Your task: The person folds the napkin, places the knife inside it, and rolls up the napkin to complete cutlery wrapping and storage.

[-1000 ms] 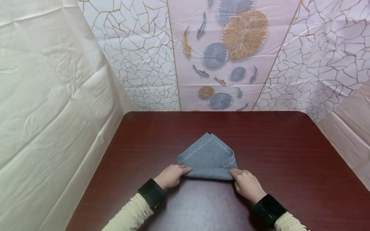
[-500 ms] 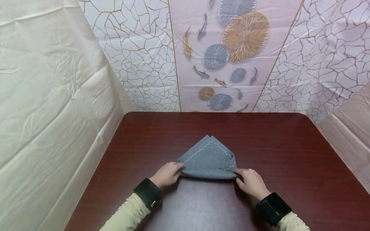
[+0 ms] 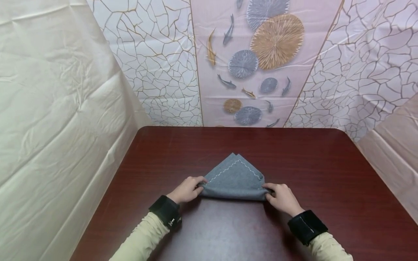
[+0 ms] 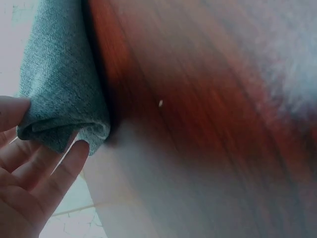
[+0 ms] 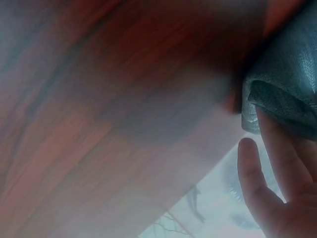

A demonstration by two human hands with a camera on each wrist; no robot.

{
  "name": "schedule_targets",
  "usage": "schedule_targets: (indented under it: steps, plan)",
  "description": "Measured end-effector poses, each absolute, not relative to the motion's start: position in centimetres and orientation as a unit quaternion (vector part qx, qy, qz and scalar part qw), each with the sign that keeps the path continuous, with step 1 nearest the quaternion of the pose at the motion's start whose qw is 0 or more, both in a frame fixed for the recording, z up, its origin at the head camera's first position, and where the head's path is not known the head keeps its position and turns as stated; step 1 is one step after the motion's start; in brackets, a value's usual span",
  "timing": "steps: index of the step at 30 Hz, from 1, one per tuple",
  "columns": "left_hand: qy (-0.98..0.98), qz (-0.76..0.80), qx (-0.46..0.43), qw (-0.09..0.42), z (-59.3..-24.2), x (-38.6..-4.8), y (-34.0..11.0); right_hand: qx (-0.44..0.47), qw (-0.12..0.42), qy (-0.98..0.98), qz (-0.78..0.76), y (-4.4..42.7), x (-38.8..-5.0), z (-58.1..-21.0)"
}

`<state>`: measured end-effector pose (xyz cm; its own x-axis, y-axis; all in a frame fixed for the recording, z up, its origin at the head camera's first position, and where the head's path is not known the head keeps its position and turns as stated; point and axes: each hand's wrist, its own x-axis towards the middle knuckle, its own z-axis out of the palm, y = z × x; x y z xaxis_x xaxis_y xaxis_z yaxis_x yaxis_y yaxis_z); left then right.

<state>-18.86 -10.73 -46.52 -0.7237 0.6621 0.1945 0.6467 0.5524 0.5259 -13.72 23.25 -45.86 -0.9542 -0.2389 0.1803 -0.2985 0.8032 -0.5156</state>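
Observation:
A grey-blue cloth (image 3: 234,177) lies folded on the table, its far part coming to a point and trimmed with white wavy stitching. The near edge is rolled into a thick band. At the band's left end my left hand (image 3: 187,189) holds the cloth between thumb and fingers; the left wrist view shows the roll's open end (image 4: 64,126) against the fingertips. My right hand (image 3: 283,197) grips the opposite end, with fingers tucked at the folded layers (image 5: 280,101) in the right wrist view. Part of that hand lies outside the right wrist view.
The dark red-brown wooden table (image 3: 215,232) has rounded far corners. A patterned curtain (image 3: 169,65) hangs behind it, and cream sheeting (image 3: 65,127) drapes along the left side. Black bands (image 3: 166,212) circle both wrists. One tiny pale speck (image 4: 160,103) lies on the tabletop.
Both hands have shifted outward from on top of the near band to its two ends. The band has rolled slightly away from the person, covering more of the stitching at right.

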Motion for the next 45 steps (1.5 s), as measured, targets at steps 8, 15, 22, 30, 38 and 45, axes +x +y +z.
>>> schedule_targets:
  steps: [8, 15, 22, 30, 38, 45]
  plan:
    - [0.890, 0.301, 0.343, 0.002, -47.2, -19.9, -11.1, 0.135, 0.043, -0.940, 0.309, 23.9, -15.0, -45.9]
    - [0.897, 0.301, 0.323, -0.009, -47.2, -20.8, -11.0, 0.120, 0.038, -0.933, 0.338, 24.4, -15.7, -46.1]
    - [0.907, 0.291, 0.303, 0.014, -47.3, -21.8, -10.8, 0.102, 0.032, -0.935, 0.339, 24.4, -16.5, -46.2]
    - [0.923, 0.252, 0.287, 0.038, -47.8, -23.0, -10.5, 0.076, 0.035, -0.942, 0.324, 24.2, -17.4, -46.5]
    - [0.930, 0.235, 0.276, 0.055, -48.1, -23.6, -10.3, 0.055, 0.022, -0.952, 0.299, 24.0, -18.4, -46.7]
    - [0.939, 0.225, 0.254, 0.059, -48.1, -23.8, -9.7, 0.041, 0.011, -0.954, 0.298, 23.8, -18.5, -46.7]
